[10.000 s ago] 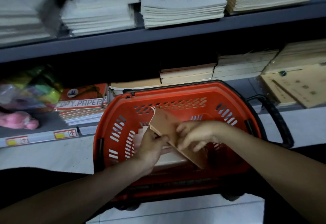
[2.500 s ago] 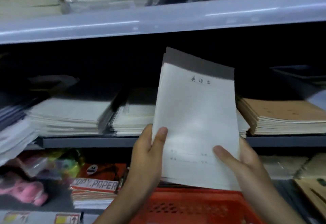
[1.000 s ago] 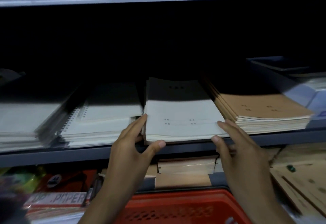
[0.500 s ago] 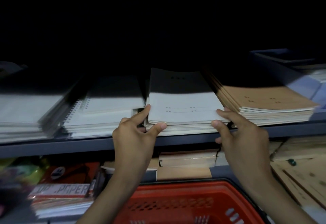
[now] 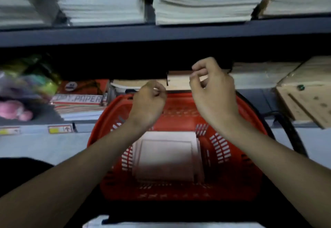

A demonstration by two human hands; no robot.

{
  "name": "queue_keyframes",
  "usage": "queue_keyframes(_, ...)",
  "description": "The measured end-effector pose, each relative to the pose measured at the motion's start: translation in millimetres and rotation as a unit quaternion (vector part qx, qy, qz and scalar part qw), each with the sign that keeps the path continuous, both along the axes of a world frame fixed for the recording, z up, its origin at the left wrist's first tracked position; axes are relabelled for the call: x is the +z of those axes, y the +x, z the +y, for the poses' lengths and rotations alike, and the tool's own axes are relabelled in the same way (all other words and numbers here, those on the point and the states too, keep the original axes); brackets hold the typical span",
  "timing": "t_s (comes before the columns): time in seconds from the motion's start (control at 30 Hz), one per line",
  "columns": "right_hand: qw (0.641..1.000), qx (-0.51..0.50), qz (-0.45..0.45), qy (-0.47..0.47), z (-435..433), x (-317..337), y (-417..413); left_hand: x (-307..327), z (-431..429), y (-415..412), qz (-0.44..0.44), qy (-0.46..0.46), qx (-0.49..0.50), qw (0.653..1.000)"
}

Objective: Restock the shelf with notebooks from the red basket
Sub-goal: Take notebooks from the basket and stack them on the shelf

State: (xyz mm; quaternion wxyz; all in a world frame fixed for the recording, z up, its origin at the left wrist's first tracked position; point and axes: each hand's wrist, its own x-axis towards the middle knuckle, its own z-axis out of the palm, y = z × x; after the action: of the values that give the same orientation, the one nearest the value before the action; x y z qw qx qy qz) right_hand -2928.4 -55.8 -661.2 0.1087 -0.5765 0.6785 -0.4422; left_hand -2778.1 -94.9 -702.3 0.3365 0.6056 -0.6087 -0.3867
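Notebooks (image 5: 165, 157) in red basket (image 5: 179, 190) beneath both hands (image 5: 148, 102) (image 5: 213, 91)

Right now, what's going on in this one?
A person is restocking notebooks. Both hands are empty: the left hand and right hand hover with curled fingers above the red basket, which holds a pile of pale notebooks. Above, several stacks of notebooks sit on the shelf.

The left hand (image 5: 148, 102), fingers curled tight, and the right hand (image 5: 213, 91), loosely curled, hover above the red basket (image 5: 250, 165), where white notebooks (image 5: 164, 157) lie flat; paper stacks (image 5: 202, 3) line the shelf (image 5: 161, 35)
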Motion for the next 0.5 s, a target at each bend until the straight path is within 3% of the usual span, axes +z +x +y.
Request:
queue_keyframes(0.07,0.996,0.02,0.0,0.087,4,-33,12,-33,2,11,0.007,0.166,0.012,0.986)
queue_keyframes(0.13,0.969,0.069,0.029,0.236,11,-73,22,-66,13,30,-0.021,0.295,0.01,0.955)
queue_keyframes(0.23,0.868,0.146,0.045,0.473,32,-127,26,-100,38,57,-0.093,0.415,0.034,0.905)
queue_keyframes(0.3,0.801,0.172,0.063,0.57,53,-151,25,-119,52,68,-0.14,0.47,0.017,0.872)
queue_keyframes(0.37,0.759,0.182,0.066,0.622,67,-173,23,-132,58,71,-0.19,0.488,-0.049,0.85)
queue_keyframes(0.5,0.732,0.17,0.001,0.66,64,-194,25,-133,56,69,-0.196,0.5,-0.055,0.842)
